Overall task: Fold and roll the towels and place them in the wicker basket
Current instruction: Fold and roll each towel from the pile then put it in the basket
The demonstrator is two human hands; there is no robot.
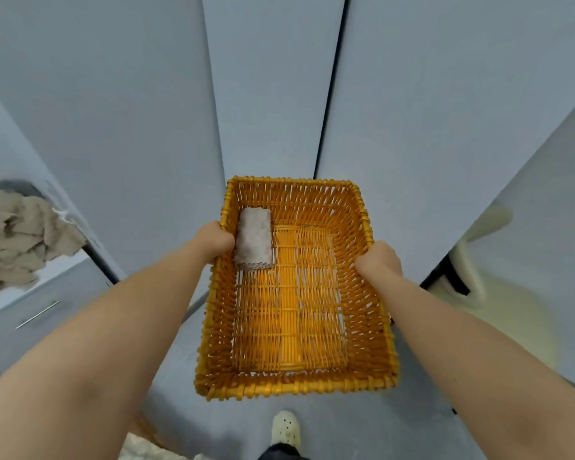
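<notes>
One rolled towel [254, 239] lies in the basket's [292, 390] far left corner, and the rest of the weave is bare, so the job looks barely begun. A crumpled pile [17, 234] waits on the table [63, 270] at left. The left hand [214, 239] and right hand [379, 260] grip the side rims, fingers [227, 240] curled over them. The table edge sits near the left elbow, and there is open floor ahead.

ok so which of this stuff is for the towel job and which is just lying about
Job: wicker basket, gripped by left hand and right hand; rolled towel inside it; beige cloth heap, likely towels.
Lying about: blurred cream object; drawer handle.
</notes>
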